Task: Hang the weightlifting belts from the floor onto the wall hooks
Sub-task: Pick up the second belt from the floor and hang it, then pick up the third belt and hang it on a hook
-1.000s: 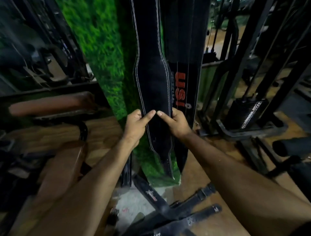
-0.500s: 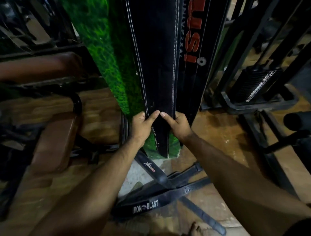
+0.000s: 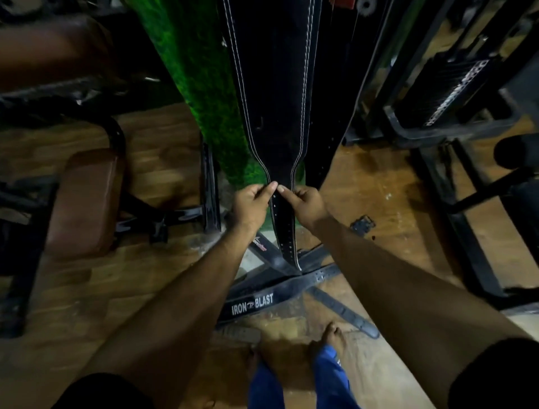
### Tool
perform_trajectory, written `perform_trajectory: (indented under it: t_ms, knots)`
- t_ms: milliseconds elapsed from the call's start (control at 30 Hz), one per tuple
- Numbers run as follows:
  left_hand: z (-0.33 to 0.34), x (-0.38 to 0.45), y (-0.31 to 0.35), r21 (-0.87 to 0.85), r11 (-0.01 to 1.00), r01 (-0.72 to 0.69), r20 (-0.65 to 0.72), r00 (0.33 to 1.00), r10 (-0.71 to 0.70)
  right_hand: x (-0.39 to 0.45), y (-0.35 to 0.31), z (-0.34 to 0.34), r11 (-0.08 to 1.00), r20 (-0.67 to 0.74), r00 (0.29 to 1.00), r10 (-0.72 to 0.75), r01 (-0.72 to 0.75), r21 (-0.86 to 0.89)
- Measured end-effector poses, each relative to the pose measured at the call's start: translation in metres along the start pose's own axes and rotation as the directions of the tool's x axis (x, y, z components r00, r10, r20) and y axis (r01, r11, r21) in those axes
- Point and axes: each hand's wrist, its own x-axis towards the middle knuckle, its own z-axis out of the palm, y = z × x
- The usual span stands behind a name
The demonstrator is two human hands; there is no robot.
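A gym: weight stack machine (image 3: 449, 87), padded bench (image 3: 84, 201), lifting belts (image 3: 274, 294).

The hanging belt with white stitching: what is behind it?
Behind the stitched belt hang a second black belt and the green wall panel. The hooks are out of view.

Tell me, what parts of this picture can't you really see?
- Head view: the hanging belt's top and its hook are cut off by the upper edge.
- The second hanging belt is mostly hidden behind the first.
- The floor belts overlap under the left hand, the right hand and the arms, so their count is unclear.
- The red logo is cut off and unreadable.
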Motion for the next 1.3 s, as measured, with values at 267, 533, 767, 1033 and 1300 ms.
perform_trajectory:
  t_ms: [267,533,767,1033,1300]
  knots:
    - [-0.017,-0.028,-0.039,0.188,0.964,0.186,0.116,0.971,-0.210,-0.044,0.026,0.015,0.946,-0.238,0.916,0.324,-0.308,0.104]
    - [-0.035,-0.102,-0.083,0.142,0.939,0.312,0.212,0.917,-0.337,-0.109,0.071,0.042,0.848,-0.076,0.864,0.499,-0.468,0.247]
    - [-0.039,-0.134,-0.131,0.087,0.894,0.440,0.200,0.871,-0.448,-0.155,0.127,0.048,0.797,0.022,0.811,0.585,-0.580,0.167]
    - [-0.008,-0.126,-0.207,0.087,0.820,0.566,0.207,0.795,-0.571,-0.137,0.179,0.050,0.767,0.123,0.770,0.626,-0.636,0.084]
    - [0.046,-0.032,-0.321,0.024,0.797,0.604,0.210,0.776,-0.595,-0.030,0.299,0.061,0.796,0.130,0.786,0.605,-0.596,-0.102]
